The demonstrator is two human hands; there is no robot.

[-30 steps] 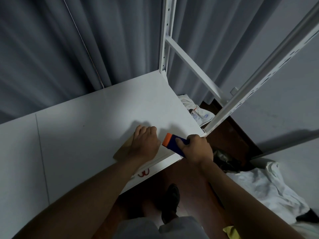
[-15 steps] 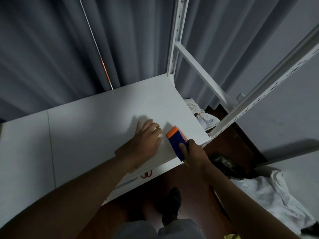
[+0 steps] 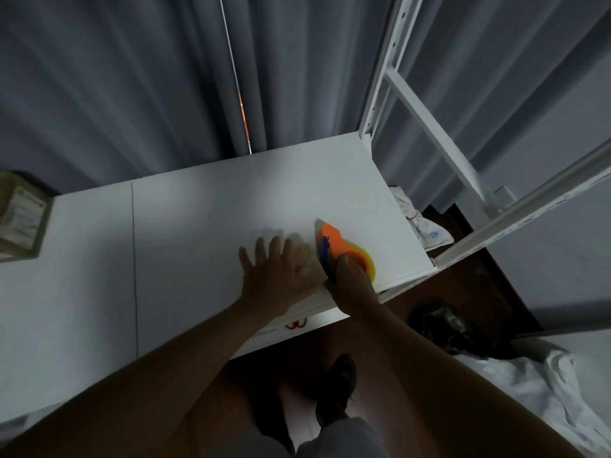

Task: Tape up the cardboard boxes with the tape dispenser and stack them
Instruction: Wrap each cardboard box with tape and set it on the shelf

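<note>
Tape dispenser (image 3: 344,251) in right hand's grip (image 3: 350,279)

The bench (image 3: 198,246) has a smooth, matt white top, like painted board. The tape dispenser (image 3: 344,251) is glossy plastic, orange with a blue part. The cardboard box (image 3: 20,216) at far left looks like dull brown paperboard. The rack posts (image 3: 386,64) are white-painted metal with punched holes. The curtain (image 3: 115,77) is soft grey cloth in folds; the floor (image 3: 489,292) looks like dark wood.
</note>
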